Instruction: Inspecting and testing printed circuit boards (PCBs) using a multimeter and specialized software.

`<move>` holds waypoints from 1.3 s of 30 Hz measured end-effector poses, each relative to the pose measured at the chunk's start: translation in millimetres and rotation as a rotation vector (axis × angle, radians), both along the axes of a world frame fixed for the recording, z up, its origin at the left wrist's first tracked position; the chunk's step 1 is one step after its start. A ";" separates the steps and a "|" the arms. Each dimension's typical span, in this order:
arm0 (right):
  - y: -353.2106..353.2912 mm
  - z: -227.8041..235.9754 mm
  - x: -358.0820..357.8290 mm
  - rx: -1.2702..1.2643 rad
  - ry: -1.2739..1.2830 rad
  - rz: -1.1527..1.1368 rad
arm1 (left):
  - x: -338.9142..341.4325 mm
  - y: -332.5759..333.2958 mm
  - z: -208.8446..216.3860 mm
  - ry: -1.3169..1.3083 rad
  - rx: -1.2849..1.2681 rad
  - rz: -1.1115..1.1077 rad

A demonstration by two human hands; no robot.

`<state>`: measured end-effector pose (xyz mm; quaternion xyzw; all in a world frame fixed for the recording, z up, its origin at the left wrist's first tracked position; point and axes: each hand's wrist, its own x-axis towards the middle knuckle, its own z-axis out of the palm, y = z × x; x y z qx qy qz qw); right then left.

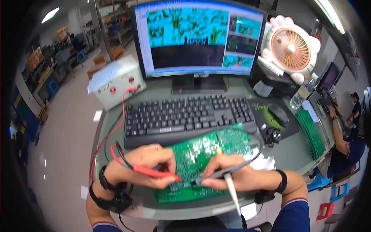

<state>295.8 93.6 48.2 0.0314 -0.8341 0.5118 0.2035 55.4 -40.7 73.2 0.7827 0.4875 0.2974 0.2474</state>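
Observation:
My left hand (145, 160) is closed around a red test probe (152, 171), its tip over the near left part of a green circuit board (201, 152). In my right hand (241, 178) is a dark grey test probe (224, 173), tip close to the red one; whether either tip touches the board cannot be made out. A white pen-like stick (232, 193) also juts from the right hand, pointing down toward me. Another green board (170, 198) lies beneath the first. Red and black leads run along my left wrist.
Behind the boards are a keyboard (185, 116) and a monitor (185, 58) with a board layout. A white box (118, 83) with red sockets stands left. At right are a mouse (278, 115), a bottle (303, 92), a fan (290, 48), stacked green boards (309, 135) and a co-worker's arm (339, 131).

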 end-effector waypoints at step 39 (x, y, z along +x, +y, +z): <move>-5.5 -13.1 -2.9 0.033 0.042 -0.058 | -2.9 3.6 -13.6 -0.247 -0.223 0.016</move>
